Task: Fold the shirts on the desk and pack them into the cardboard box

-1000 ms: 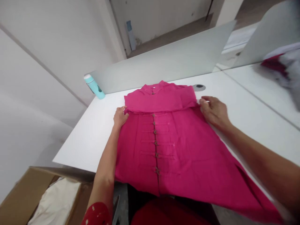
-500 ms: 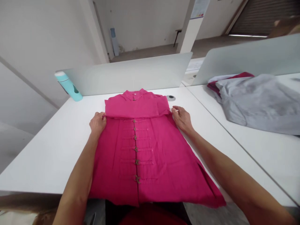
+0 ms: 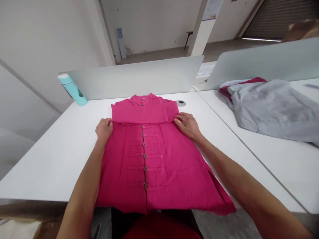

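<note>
A bright pink shirt (image 3: 171, 162) with a stand collar and a row of knotted button loops lies front up, its lower hem hanging over the table's near edge. Its sleeves (image 3: 139, 113) are folded flat across the chest, one over the other. My left hand (image 3: 104, 128) is closed, pinching the shirt's left side at the sleeve fold. On the opposite side, my right hand (image 3: 187, 124) grips the shirt's edge by the folded sleeve end, thumb and fingers close together. The cloth between my hands lies nearly flat.
The white table (image 3: 50, 149) has a frosted divider (image 3: 139, 79) along its back. A turquoise bottle (image 3: 72, 89) stands at the back left corner. Grey garments (image 3: 271, 109) lie heaped on the adjoining table at right. A round cable grommet (image 3: 181, 103) sits behind my right hand.
My right hand has moved inward to the left, from just beside the shirt onto its edge. My left hand keeps its pinch, and the shirt's hem has shifted slightly away from me.
</note>
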`<state>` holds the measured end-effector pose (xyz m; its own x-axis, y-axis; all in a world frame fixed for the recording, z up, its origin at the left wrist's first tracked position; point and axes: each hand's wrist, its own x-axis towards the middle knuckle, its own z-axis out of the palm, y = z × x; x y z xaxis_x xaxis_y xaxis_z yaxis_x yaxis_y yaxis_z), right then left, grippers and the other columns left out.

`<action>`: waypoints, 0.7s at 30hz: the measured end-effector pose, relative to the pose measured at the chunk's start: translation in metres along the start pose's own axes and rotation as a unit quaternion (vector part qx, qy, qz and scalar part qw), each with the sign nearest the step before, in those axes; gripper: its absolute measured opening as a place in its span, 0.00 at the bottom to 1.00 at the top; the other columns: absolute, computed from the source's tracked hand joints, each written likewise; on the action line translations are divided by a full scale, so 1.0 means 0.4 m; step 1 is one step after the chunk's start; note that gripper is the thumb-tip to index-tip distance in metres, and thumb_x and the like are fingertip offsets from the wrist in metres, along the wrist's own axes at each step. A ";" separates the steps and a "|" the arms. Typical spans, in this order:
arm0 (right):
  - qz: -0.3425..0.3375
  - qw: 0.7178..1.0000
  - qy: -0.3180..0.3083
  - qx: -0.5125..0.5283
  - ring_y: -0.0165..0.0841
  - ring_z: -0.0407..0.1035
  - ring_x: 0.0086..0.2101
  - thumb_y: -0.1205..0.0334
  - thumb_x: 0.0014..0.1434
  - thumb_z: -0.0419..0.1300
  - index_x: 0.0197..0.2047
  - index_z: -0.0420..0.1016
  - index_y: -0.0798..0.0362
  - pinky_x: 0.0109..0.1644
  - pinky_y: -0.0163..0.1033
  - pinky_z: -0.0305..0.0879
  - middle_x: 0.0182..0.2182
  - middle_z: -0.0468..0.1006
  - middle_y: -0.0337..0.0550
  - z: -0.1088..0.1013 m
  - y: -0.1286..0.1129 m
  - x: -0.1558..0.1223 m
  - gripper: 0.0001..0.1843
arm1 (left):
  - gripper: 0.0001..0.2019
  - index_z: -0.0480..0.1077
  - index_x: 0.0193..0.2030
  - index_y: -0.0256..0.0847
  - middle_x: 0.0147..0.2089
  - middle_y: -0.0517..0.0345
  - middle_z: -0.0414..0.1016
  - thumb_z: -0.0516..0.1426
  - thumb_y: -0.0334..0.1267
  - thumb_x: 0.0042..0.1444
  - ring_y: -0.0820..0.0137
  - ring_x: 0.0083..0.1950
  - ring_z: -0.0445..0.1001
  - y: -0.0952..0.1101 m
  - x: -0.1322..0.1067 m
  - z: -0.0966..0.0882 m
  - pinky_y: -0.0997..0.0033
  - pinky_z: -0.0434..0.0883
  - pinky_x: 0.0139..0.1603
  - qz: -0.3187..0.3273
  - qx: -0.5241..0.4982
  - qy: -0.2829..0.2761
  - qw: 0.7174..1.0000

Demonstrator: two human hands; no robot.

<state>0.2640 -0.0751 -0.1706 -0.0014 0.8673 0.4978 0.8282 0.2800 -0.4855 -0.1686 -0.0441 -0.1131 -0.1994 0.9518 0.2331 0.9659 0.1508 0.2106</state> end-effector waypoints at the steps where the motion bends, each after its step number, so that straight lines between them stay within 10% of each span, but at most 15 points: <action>1: 0.004 1.000 0.006 0.009 0.52 0.71 0.58 0.44 0.68 0.52 0.49 0.86 0.52 0.65 0.60 0.67 0.57 0.81 0.56 -0.001 0.003 0.000 0.26 | 0.18 0.76 0.60 0.49 0.58 0.46 0.76 0.50 0.42 0.71 0.51 0.57 0.77 0.001 -0.002 0.001 0.56 0.71 0.52 0.001 0.001 0.000 1.000; 9: 0.029 0.999 0.017 -0.033 0.49 0.75 0.53 0.50 0.67 0.51 0.51 0.84 0.53 0.62 0.56 0.69 0.53 0.83 0.55 -0.025 -0.015 0.019 0.24 | 0.16 0.76 0.59 0.47 0.59 0.47 0.77 0.51 0.39 0.71 0.54 0.55 0.78 0.005 -0.022 0.013 0.59 0.70 0.47 0.029 -0.007 0.033 0.999; 21: 0.103 0.975 -0.106 -0.163 0.49 0.78 0.50 0.54 0.64 0.60 0.58 0.82 0.57 0.53 0.48 0.73 0.52 0.84 0.58 0.059 -0.106 0.259 0.24 | 0.15 0.75 0.59 0.47 0.59 0.51 0.76 0.51 0.38 0.72 0.57 0.55 0.79 0.004 -0.031 0.019 0.61 0.72 0.47 0.020 -0.030 0.019 0.999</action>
<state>0.2156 0.0127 -0.1153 0.0975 0.9666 0.2371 0.9574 -0.0259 -0.2878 -0.1635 -0.0535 -0.1229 -0.1681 0.9458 0.2779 0.9619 0.0958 0.2560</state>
